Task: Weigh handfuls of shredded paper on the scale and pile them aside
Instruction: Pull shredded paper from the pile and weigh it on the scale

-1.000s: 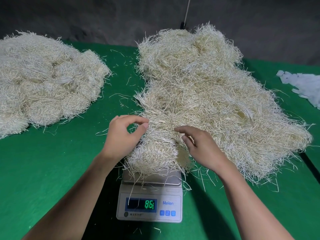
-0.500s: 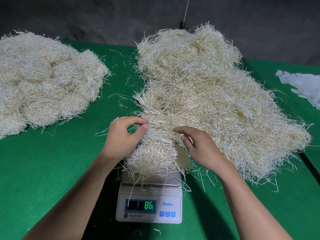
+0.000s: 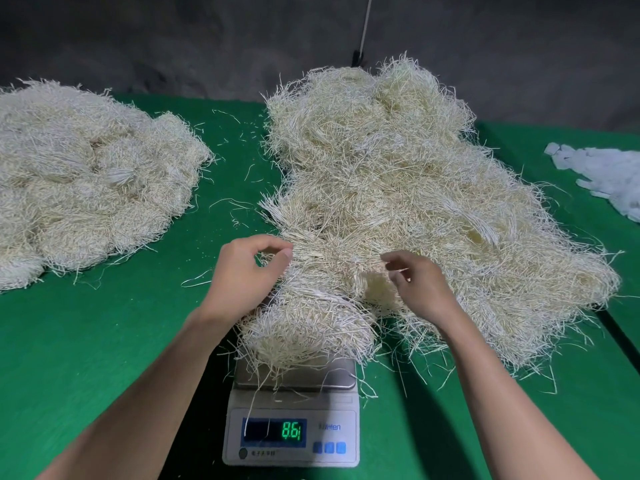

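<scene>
**Item 1 of 1: head view.**
- **Mount:** a wide-angle lens is sitting on the person's head.
- **Facing:** it is looking forward and down across the green table (image 3: 104,358), toward the dark wall (image 3: 173,39) that is filling the top band.
- **Range:** it is working close. Both forearms are entering from the bottom corners. The left hand (image 3: 242,275) and right hand (image 3: 420,291) are sitting near frame centre.
- **Nearest:** the scale (image 3: 294,434) is lying low centre, its display facing the lens.
- **Middle:** the shredded paper (image 3: 398,188) is spreading up and right.
- **Edges:** a second heap (image 3: 86,188) is running off the left side, and white scraps (image 3: 606,178) are running off the right.
- **Horizon:** the table's far edge is sloping down toward the right.
</scene>
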